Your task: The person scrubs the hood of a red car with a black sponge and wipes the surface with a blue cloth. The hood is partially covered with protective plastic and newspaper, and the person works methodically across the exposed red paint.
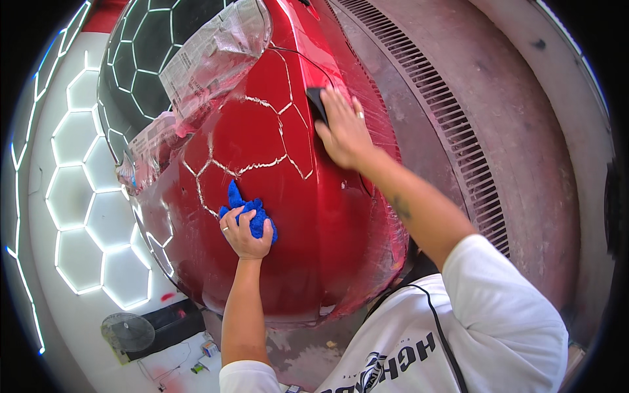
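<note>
A red car body panel [288,255] fills the middle, with bright bent honeycomb reflections across its glossy paint. My left hand [249,236] is closed around a bunched blue cloth [259,216], which rests against the panel. Farther up and to the right, my right hand [344,128] lies over a flat black pad [316,103], its fingers pressing the pad to the red surface near a body crease. Most of the pad is covered by the hand, so its exact kind does not show.
Newspaper and clear plastic masking [209,59] cover part of the dark glass [147,46]. Hexagonal lights [105,203] line the left wall. A round fan [128,331] stands at lower left. A slotted floor grate [452,111] curves along the right. A thin cord [432,304] hangs over my shirt.
</note>
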### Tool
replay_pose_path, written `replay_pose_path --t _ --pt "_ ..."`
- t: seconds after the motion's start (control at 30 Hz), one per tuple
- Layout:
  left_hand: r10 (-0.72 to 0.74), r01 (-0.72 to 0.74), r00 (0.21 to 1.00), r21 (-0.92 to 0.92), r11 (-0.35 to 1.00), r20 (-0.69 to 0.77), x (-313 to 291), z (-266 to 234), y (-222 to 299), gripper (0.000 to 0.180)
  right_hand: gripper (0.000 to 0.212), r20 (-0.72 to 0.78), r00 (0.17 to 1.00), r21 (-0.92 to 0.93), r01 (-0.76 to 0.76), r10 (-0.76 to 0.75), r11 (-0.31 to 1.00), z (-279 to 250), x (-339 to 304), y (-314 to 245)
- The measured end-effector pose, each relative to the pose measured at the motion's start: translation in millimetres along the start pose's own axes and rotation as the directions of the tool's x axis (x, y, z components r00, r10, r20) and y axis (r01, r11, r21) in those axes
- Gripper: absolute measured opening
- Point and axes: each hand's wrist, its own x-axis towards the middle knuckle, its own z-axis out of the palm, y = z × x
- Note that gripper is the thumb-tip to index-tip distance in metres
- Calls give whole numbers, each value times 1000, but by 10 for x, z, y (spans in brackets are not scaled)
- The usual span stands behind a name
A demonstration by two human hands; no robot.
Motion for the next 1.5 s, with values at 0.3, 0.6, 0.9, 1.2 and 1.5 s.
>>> replay_pose_path --t 0.3,0.6,0.9,1.2,1.5 --pt "-27 27 1000 12 1000 13 -72 -49 -57 38 69 -11 999 379 -39 46 925 -122 673 -22" --pt "-2 2 1000 24 1000 -5 -87 -91 -56 38 73 58 998 23 -21 19 1000 35 -331 -616" --pt "-32 32 999 36 999 -2 -82 -106 -75 39 77 112 993 76 36 -44 996 -7 16 -439" --pt "-38 38 999 28 999 0 -55 -68 -60 40 77 90 992 51 83 -87 995 29 567 -290" --pt "-26 26 1000 27 999 12 -62 -72 -34 39 77 147 988 15 52 -54 999 -51 763 -248"
